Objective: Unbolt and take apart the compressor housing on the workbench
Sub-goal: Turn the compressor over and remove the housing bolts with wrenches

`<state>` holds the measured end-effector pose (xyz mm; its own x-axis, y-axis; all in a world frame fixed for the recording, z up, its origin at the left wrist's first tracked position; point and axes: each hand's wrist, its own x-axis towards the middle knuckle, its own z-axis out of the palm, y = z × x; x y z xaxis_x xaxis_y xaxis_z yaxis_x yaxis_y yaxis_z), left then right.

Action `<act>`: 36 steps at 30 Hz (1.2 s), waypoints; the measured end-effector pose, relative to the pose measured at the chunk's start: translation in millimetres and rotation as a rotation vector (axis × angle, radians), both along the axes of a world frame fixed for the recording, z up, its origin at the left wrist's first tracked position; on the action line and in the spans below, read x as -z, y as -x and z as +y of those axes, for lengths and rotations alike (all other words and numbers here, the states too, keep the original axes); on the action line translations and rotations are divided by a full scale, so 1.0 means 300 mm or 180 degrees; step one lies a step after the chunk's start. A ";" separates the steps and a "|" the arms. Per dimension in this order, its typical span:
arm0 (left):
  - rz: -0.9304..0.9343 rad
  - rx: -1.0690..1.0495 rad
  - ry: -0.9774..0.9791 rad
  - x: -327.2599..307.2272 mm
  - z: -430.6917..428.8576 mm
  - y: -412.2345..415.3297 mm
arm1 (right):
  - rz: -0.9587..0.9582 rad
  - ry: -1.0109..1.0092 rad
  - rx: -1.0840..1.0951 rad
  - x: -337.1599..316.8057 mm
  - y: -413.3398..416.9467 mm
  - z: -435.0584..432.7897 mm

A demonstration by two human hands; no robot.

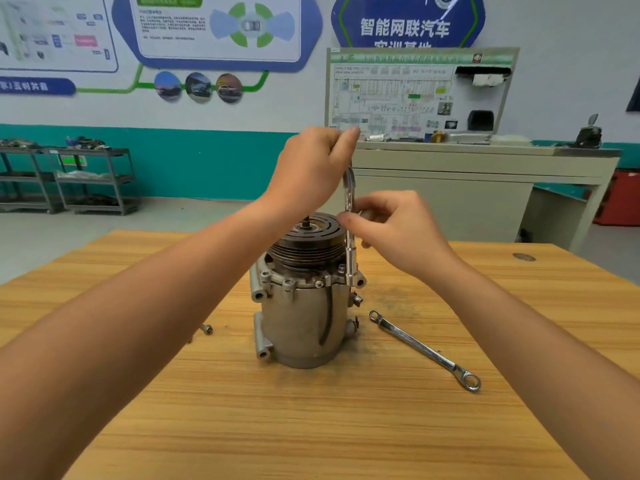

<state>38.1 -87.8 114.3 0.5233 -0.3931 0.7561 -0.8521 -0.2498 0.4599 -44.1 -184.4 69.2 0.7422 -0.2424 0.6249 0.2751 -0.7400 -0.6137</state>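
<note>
A grey metal compressor (301,317) stands upright in the middle of the wooden workbench (311,427), its dark grooved pulley (308,240) on top. A chrome socket wrench (349,251) stands vertically on a bolt at the housing's right flange. My left hand (311,171) grips the wrench's top end above the pulley. My right hand (391,226) pinches the wrench's shaft at mid-height, just right of the pulley.
A double ring spanner (424,349) lies on the bench right of the compressor. A loose bolt (206,329) lies to its left. Beyond the bench stand a grey training cabinet (467,188) with a wiring board and metal shelving (86,178) at far left.
</note>
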 end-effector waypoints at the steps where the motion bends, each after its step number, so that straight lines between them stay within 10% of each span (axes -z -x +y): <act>1: 0.0035 0.0006 0.0044 -0.011 0.000 -0.006 | -0.0084 -0.0016 0.0008 -0.006 -0.007 0.000; 21: 0.0178 -0.0367 -0.0519 -0.080 -0.014 -0.046 | 0.0153 0.0037 -0.0139 -0.046 -0.063 -0.001; 31: 0.1613 0.1876 -0.0078 -0.061 0.015 -0.020 | 0.0635 -0.0171 -0.0528 -0.046 -0.067 -0.051; 36: -0.0309 0.0469 -0.0522 -0.056 0.004 -0.004 | 0.0594 -0.0029 -0.0378 -0.042 -0.077 -0.016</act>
